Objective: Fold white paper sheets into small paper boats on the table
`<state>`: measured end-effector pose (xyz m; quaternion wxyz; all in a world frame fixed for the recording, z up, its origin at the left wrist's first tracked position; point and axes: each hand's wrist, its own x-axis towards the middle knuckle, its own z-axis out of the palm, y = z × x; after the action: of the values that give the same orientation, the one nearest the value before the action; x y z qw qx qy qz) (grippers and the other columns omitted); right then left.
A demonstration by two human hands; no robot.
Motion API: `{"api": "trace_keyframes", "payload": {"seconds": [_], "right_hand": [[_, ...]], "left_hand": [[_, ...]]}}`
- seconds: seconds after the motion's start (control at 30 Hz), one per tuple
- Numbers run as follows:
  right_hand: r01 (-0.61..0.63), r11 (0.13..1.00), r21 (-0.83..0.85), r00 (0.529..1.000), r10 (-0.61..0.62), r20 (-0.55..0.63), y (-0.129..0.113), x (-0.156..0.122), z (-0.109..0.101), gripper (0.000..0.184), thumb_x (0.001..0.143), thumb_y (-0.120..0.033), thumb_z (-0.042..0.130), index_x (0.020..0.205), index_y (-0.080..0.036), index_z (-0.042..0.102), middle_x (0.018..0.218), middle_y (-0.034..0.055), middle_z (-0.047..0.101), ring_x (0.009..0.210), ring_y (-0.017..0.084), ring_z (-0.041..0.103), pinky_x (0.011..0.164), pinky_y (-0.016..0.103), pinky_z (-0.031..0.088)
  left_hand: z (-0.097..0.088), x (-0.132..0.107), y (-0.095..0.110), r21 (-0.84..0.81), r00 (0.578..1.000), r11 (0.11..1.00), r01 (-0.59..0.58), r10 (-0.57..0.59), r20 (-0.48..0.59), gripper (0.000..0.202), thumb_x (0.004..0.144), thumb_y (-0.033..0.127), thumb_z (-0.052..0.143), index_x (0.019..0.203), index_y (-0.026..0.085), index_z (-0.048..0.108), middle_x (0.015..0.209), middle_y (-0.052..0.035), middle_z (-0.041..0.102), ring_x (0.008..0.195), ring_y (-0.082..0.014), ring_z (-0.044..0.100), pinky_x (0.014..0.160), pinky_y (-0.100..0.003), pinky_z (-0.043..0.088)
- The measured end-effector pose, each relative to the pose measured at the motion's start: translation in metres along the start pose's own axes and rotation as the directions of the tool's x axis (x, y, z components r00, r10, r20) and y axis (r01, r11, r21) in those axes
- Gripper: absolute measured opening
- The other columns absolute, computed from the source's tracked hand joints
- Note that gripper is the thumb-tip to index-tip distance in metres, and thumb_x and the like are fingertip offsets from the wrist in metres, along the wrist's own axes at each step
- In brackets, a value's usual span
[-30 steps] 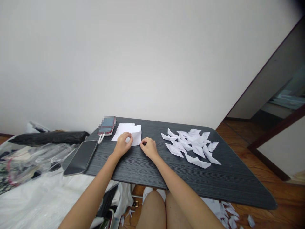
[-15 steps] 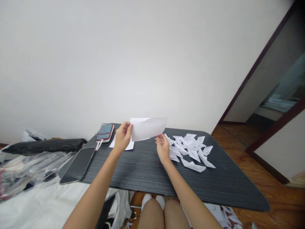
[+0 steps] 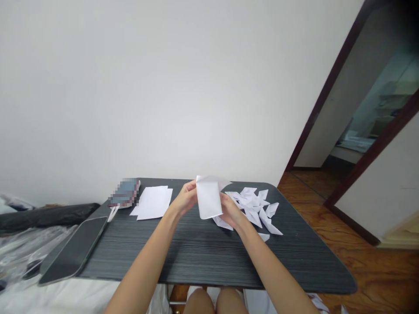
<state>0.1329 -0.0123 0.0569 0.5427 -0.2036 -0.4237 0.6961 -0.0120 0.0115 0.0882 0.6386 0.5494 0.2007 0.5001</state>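
Between my two hands, above the middle of the dark table, a white sheet of paper point(image 3: 209, 199) is bent over on itself, with one corner sticking out to the right. My left hand point(image 3: 186, 198) pinches its left edge near the top. On the right edge, my right hand point(image 3: 230, 211) has its fingers closed on the paper, partly behind it. Just beyond my right hand lies a pile of folded white paper pieces point(image 3: 252, 203), some of them covered by that hand.
On the dark table point(image 3: 209, 261), flat white sheets point(image 3: 153, 203) lie to the left beside a book-like item point(image 3: 126, 194) with a white strap. A black phone or tablet point(image 3: 77, 248) rests at the left edge. Plastic-wrapped goods point(image 3: 36, 248) lie left of the table. A white wall rises behind.
The sheet was held out flat and wide; now it is bent over, and my hands are closer together. The view has shifted, and the flat sheets on the left show more fully.
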Motion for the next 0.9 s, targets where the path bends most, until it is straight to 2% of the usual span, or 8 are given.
{"api": "trace_keyframes", "payload": {"seconds": [0.2,0.37,0.5,0.57,0.63,0.73,0.8,0.9], "right_hand": [[0.146,0.959,-0.244,0.976,-0.179,-0.122,-0.010,0.007,-0.021,0.029,0.063,-0.041,0.063,0.080,-0.018,0.062,0.078,0.0053,0.066,0.074,0.018,0.060,0.065,0.030,0.046],[0.050,0.824,-0.564,0.957,-0.202,-0.211,-0.042,0.004,-0.033,0.031,0.064,-0.043,0.061,0.066,-0.012,0.064,0.061,0.0027,0.063,0.056,0.014,0.055,0.052,0.024,0.042],[-0.003,0.667,-0.745,0.996,-0.063,-0.060,-0.063,0.003,-0.025,0.029,0.064,-0.041,0.061,0.065,-0.012,0.065,0.058,0.0010,0.062,0.054,0.014,0.054,0.047,0.022,0.039],[0.015,0.676,-0.737,0.999,-0.035,-0.012,-0.066,0.005,-0.021,0.028,0.064,-0.040,0.061,0.066,-0.013,0.066,0.061,0.0018,0.063,0.057,0.015,0.055,0.050,0.023,0.040],[0.071,0.748,-0.660,0.993,-0.117,-0.025,-0.064,0.008,-0.020,0.028,0.065,-0.041,0.061,0.070,-0.014,0.066,0.066,0.0028,0.065,0.061,0.015,0.057,0.055,0.023,0.043],[0.173,0.864,-0.473,0.969,-0.234,-0.073,-0.054,0.011,-0.022,0.037,0.064,-0.047,0.059,0.084,-0.016,0.064,0.077,0.0055,0.066,0.069,0.016,0.059,0.065,0.027,0.046],[0.119,0.890,-0.440,0.985,-0.160,-0.058,-0.046,0.012,-0.024,0.042,0.060,-0.045,0.064,0.089,-0.015,0.063,0.080,0.0071,0.066,0.070,0.017,0.060,0.068,0.031,0.046],[0.052,0.882,-0.469,0.984,-0.124,-0.125,-0.036,0.012,-0.027,0.035,0.060,-0.040,0.066,0.082,-0.012,0.066,0.074,0.0072,0.067,0.065,0.018,0.060,0.066,0.033,0.047]], "left_hand": [[-0.012,0.009,-0.007,-0.018,0.989,0.999,-0.050,0.047,-0.144,0.021,0.063,0.032,0.064,0.070,0.014,0.056,0.060,0.0019,0.057,0.052,-0.0083,0.052,0.054,-0.020,0.039],[-0.038,0.014,-0.001,0.219,0.907,0.967,-0.132,0.207,-0.366,0.016,0.066,0.026,0.060,0.075,0.014,0.053,0.069,0.0002,0.059,0.061,-0.0096,0.054,0.059,-0.021,0.041],[-0.036,0.015,0.016,0.461,0.971,0.879,-0.121,0.201,-0.129,0.047,0.063,0.024,0.064,0.107,0.020,0.049,0.110,-0.0069,0.054,0.094,-0.0172,0.053,0.076,-0.027,0.041],[-0.029,0.014,0.023,0.539,0.998,0.842,-0.017,-0.016,0.057,0.040,0.062,0.026,0.065,0.100,0.017,0.056,0.099,-0.0080,0.060,0.085,-0.0187,0.057,0.069,-0.026,0.043],[-0.022,0.015,0.024,0.577,0.982,0.813,0.075,-0.161,0.100,0.029,0.064,0.031,0.063,0.085,0.013,0.062,0.082,-0.0079,0.064,0.071,-0.0186,0.058,0.059,-0.026,0.044],[-0.017,0.018,0.011,0.548,0.997,0.835,0.047,-0.007,-0.074,0.028,0.066,0.036,0.061,0.079,0.011,0.062,0.075,-0.0054,0.064,0.064,-0.0166,0.057,0.054,-0.023,0.042],[-0.015,0.020,-0.001,0.554,0.976,0.833,-0.009,0.129,-0.177,0.028,0.067,0.038,0.058,0.076,0.011,0.061,0.071,-0.0036,0.062,0.061,-0.0148,0.055,0.052,-0.021,0.040],[-0.013,0.020,-0.012,0.600,0.974,0.799,-0.039,0.163,-0.154,0.030,0.071,0.040,0.054,0.069,0.010,0.060,0.066,-0.0021,0.060,0.058,-0.0129,0.052,0.049,-0.020,0.037]]}}
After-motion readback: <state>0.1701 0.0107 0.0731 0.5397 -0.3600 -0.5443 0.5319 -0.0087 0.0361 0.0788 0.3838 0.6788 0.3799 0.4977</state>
